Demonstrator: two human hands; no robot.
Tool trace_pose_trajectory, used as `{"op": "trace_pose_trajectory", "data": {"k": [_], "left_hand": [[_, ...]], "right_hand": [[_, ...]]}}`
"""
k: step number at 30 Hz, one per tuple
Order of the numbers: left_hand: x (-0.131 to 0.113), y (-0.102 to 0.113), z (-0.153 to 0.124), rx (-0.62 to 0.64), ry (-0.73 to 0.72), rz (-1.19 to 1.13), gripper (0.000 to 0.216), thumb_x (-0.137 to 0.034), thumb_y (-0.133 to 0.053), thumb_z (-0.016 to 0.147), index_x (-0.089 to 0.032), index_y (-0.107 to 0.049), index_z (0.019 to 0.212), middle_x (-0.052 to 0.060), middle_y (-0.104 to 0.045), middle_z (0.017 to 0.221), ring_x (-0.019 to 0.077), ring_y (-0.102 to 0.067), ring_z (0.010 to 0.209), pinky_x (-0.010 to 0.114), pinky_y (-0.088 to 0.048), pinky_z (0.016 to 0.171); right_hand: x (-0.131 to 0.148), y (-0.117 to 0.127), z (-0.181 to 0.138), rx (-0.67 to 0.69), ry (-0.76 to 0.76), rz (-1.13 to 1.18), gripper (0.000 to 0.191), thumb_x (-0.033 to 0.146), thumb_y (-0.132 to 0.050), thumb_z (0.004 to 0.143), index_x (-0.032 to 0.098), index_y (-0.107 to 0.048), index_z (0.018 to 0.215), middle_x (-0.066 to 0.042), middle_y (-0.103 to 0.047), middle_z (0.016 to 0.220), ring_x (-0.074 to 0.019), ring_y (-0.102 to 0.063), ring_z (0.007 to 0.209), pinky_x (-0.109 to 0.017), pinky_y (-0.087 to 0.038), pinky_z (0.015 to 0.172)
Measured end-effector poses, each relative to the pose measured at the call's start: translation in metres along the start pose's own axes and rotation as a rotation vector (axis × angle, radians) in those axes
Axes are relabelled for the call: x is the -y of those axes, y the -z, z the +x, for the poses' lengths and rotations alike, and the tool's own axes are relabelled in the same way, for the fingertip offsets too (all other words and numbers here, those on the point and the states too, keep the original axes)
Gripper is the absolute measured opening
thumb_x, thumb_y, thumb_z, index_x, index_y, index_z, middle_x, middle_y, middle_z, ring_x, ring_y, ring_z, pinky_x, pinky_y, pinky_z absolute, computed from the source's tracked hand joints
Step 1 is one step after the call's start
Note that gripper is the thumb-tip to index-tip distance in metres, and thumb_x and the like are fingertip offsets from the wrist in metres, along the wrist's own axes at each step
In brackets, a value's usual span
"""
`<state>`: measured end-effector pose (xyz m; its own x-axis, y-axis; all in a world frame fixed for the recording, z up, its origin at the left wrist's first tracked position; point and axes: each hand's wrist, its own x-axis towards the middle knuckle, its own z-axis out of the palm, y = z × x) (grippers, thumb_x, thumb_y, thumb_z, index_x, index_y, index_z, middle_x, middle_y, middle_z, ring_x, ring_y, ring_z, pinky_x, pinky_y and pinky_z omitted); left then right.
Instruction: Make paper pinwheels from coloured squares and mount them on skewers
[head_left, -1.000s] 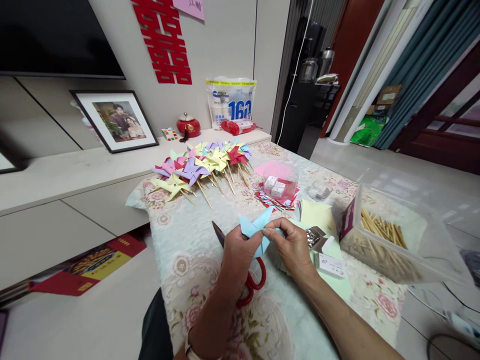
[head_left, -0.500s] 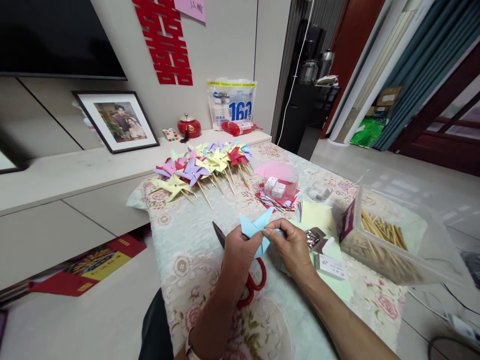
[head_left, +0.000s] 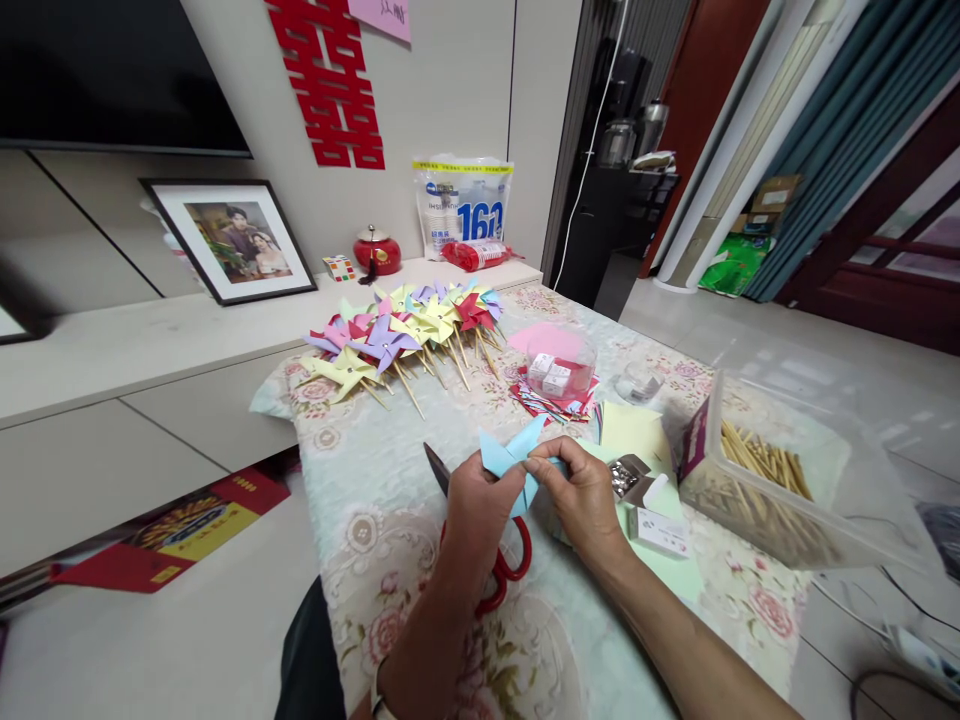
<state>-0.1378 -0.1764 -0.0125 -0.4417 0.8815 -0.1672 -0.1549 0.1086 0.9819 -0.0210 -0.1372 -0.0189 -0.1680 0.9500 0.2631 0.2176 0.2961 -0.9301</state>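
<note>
A light blue paper pinwheel [head_left: 510,453], its blades folded in, is held between both hands above the table. My left hand [head_left: 480,500] is closed on its left side, thumb near the middle. The fingertips of my right hand [head_left: 577,490] pinch the paper close to the centre; whether a pin sits there is hidden. Beneath my left hand lie scissors [head_left: 517,550] with red handles, partly covered. Right of my right hand, an open small box [head_left: 628,478] shows shiny metal pieces, beside a white box [head_left: 660,531] on pale green paper sheets [head_left: 679,578].
Finished pinwheels [head_left: 390,340] on sticks lie at the far left of the flowered tablecloth [head_left: 360,470]. A clear round container [head_left: 562,365] with small boxes sits on coloured paper. At right stands a plastic bin [head_left: 757,500] of wooden sticks. Yellow sheets [head_left: 636,432] lie nearer.
Both hands keep nearly the same grip on the blue pinwheel. The view has shifted very slightly; nothing else has visibly moved.
</note>
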Motion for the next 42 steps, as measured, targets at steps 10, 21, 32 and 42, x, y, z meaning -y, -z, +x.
{"op": "trace_pose_trajectory", "data": {"k": [10, 21, 32, 42], "left_hand": [[0.001, 0.000, 0.003, 0.080, 0.064, -0.123, 0.029, -0.033, -0.078, 0.061, -0.013, -0.067, 0.078, -0.004, -0.058, 0.058, 0.0100, -0.045, 0.051, 0.022, -0.036, 0.049], [-0.004, 0.004, 0.005, 0.229, 0.152, -0.347, 0.037, -0.027, -0.085, 0.055, -0.012, -0.073, 0.086, 0.005, -0.075, 0.077, 0.0161, -0.063, 0.066, 0.026, -0.049, 0.066], [-0.005, 0.007, 0.003, 0.263, 0.138, -0.345, 0.039, -0.030, -0.085, 0.060, -0.010, -0.075, 0.091, 0.006, -0.076, 0.080, 0.0165, -0.064, 0.069, 0.026, -0.050, 0.069], [-0.004, 0.010, 0.004, 0.269, 0.128, -0.366, 0.033, -0.029, -0.085, 0.060, -0.011, -0.074, 0.086, 0.005, -0.074, 0.076, 0.0157, -0.062, 0.063, 0.026, -0.050, 0.065]], "right_hand": [[0.000, 0.002, 0.002, 0.001, -0.033, 0.074, 0.011, 0.032, -0.071, 0.077, 0.022, -0.068, 0.079, 0.001, -0.067, 0.075, -0.0180, -0.058, 0.072, -0.028, -0.045, 0.068], [-0.002, 0.001, 0.004, 0.054, -0.202, 0.365, 0.071, 0.035, -0.077, 0.072, 0.021, -0.050, 0.136, -0.001, -0.072, 0.083, -0.0204, -0.066, 0.074, -0.034, -0.051, 0.071], [0.002, 0.002, 0.005, 0.089, -0.228, 0.522, 0.081, 0.040, -0.080, 0.072, 0.020, -0.045, 0.143, 0.003, -0.066, 0.070, -0.0164, -0.060, 0.064, -0.030, -0.047, 0.066], [-0.004, 0.008, 0.007, 0.250, -0.297, 0.567, 0.031, 0.045, -0.073, 0.080, 0.019, -0.063, 0.069, 0.003, -0.057, 0.064, -0.0130, -0.048, 0.061, -0.026, -0.037, 0.061]]}}
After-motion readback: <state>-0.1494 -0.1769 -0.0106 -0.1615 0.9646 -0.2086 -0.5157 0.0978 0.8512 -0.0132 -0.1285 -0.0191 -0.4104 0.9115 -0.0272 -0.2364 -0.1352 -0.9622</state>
